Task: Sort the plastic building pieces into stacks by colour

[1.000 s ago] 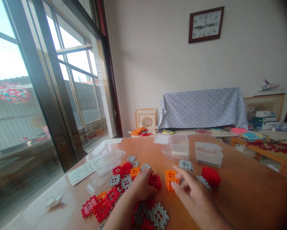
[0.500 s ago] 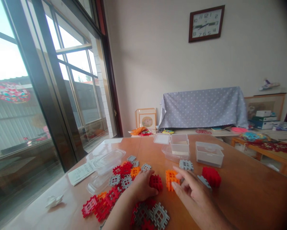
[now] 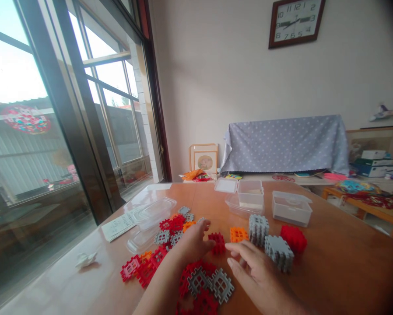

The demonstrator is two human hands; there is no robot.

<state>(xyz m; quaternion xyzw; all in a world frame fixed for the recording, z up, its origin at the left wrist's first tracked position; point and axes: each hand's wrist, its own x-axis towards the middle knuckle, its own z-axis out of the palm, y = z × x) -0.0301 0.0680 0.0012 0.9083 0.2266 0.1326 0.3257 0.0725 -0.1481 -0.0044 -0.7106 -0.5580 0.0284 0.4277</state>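
My left hand [image 3: 198,239] is open beside a small stack of red window-patterned plastic tiles [image 3: 217,243]; its thumb is close to the stack, and I cannot tell if they touch. From the right, my right hand [image 3: 257,267] reaches toward the same red stack, open, thumb and fingers apart. Just beyond its fingertips sits an orange tile stack [image 3: 239,235]. Grey tiles stand in one stack [image 3: 258,229] and in another [image 3: 279,253], with a larger red stack [image 3: 293,239] to their right. Loose grey tiles [image 3: 221,285] and red tiles [image 3: 157,257] lie around my left forearm.
Clear plastic boxes stand at the back, one [image 3: 250,194] beside another [image 3: 291,208]. Clear lids [image 3: 153,213] and a written paper sheet [image 3: 119,225] lie on the left. A crumpled white tissue [image 3: 86,260] rests on the wooden table [image 3: 334,258].
My right hand has left the orange stack and moved left toward the red one. My left hand's fingers have spread away from the red stack. The view has shifted slightly.
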